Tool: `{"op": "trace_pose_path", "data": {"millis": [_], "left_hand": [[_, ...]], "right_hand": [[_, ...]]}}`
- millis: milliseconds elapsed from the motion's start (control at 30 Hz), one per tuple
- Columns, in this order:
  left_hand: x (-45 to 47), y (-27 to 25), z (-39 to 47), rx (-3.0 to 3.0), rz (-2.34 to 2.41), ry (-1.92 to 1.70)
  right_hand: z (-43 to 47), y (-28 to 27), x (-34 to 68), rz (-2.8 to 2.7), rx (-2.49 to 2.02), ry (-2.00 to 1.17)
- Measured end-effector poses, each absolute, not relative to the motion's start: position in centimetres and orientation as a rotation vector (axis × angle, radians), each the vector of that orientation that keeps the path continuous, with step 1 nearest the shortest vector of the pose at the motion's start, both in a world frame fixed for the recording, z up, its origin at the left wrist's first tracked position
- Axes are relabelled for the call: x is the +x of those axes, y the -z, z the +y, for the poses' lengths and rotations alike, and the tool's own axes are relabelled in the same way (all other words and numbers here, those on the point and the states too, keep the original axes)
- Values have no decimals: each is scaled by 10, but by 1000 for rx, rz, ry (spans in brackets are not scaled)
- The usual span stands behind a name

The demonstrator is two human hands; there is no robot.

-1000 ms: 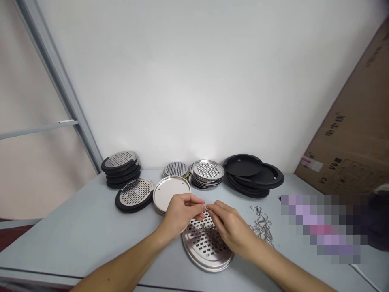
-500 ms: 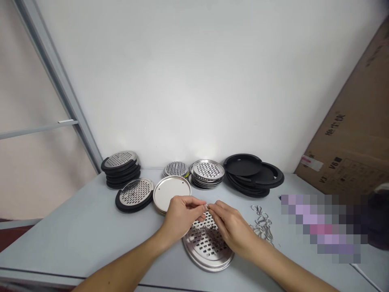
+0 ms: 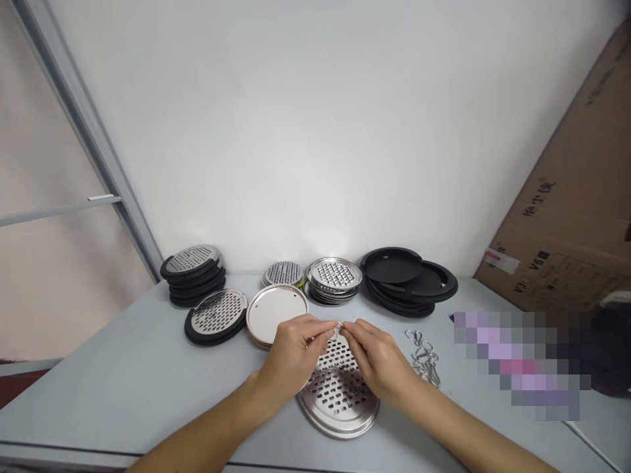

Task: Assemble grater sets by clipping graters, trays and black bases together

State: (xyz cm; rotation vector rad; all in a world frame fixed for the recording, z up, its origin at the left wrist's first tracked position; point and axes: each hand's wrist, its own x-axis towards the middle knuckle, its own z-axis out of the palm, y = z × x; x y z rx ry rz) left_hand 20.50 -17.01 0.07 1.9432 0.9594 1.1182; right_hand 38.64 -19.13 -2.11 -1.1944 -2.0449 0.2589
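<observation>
My left hand [image 3: 298, 347] and my right hand [image 3: 378, 355] meet fingertip to fingertip. Pinched between them is a small bent wire clip [image 3: 334, 336], its loop showing by the left thumb and much of it covered by fingers. Beneath both hands lies a round metal grater plate [image 3: 339, 399] with rows of slots and a raised rim. Just right of my right hand is a loose heap of similar wire clips [image 3: 424, 360] on the grey table [image 3: 148, 387].
Behind my left hand is a plain metal disc [image 3: 277, 314] with small holes. Farther left lie a grater disc in a black holder [image 3: 217, 315] and a stack of such pieces [image 3: 194, 276]. Grater plates [image 3: 335, 279] and black holders [image 3: 399, 282] line the wall; a carton [image 3: 557, 230] stands right.
My fingertips have shifted slightly upward and turned, so more of the wire clip shows between them. The view has tilted a little; the discs and clip heap stay put.
</observation>
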Motion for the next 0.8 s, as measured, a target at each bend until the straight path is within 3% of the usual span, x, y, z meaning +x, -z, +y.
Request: {"op": "trace_pose_path", "data": {"millis": [333,633,800], "left_hand": [[204,-1,-162,1647,957,-923],[205,-4,-158,1376,936,-818],[204,-1,-157,1318,934,-805]], "right_hand": [[-194,3,383,-2014,-1197,-696],[-197,26,382,-2359,-1201,-65],[-198,26,380,-2432,-1297,124]]}}
